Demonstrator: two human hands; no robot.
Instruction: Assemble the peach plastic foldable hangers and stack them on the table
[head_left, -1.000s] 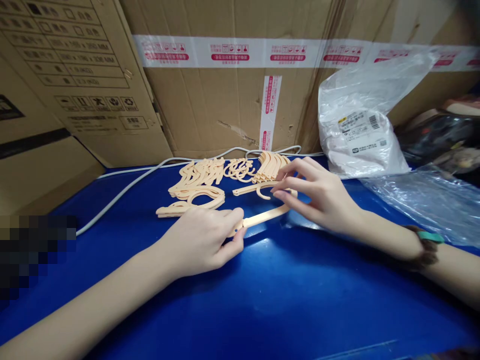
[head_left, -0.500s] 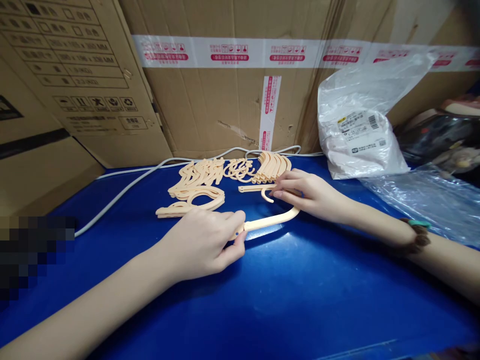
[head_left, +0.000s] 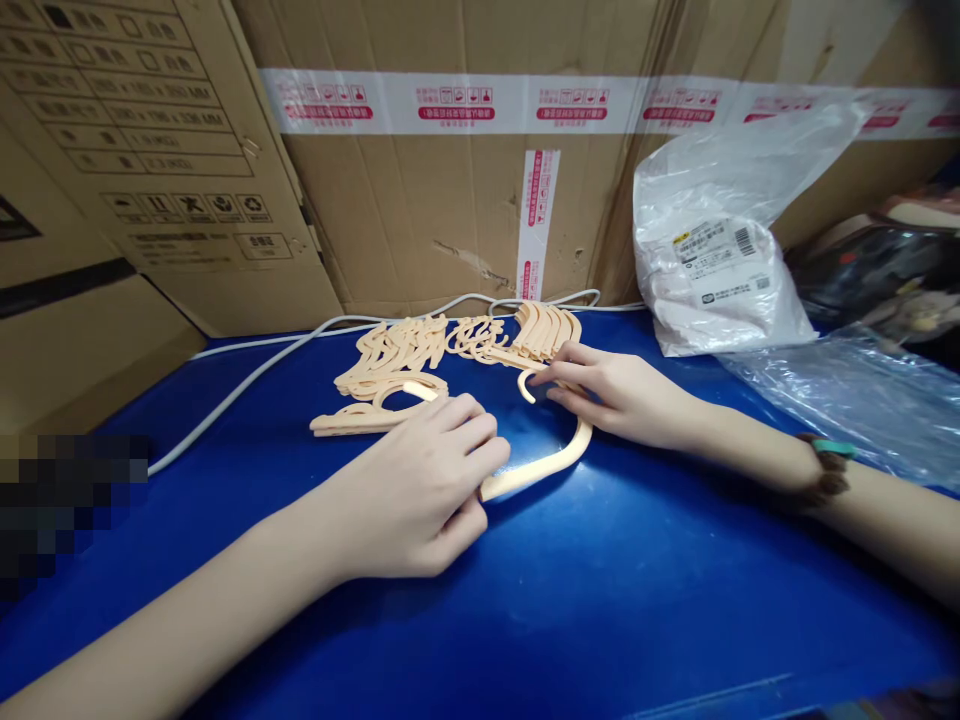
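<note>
Head view: curved bar slants up rightward.

Your left hand hides where it meets the curved piece, which runs out of sight behind your right hand; the frame crops your left forearm at eight o'clock, and the clutter near three is blurred

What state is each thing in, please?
Curved cream plastic bar, gripped
Left hand, fingers curled, at the bar
Small cream plastic hook, unclear whether held
Right hand, fingers bent, beside hook
Cream S-shaped plastic pieces, heaped
Curved cream plastic strips, lined up
White plastic bag, upright
Clear plastic sheet, wrinkled
Long white cable, slack
Brown cardboard box, taped
</note>
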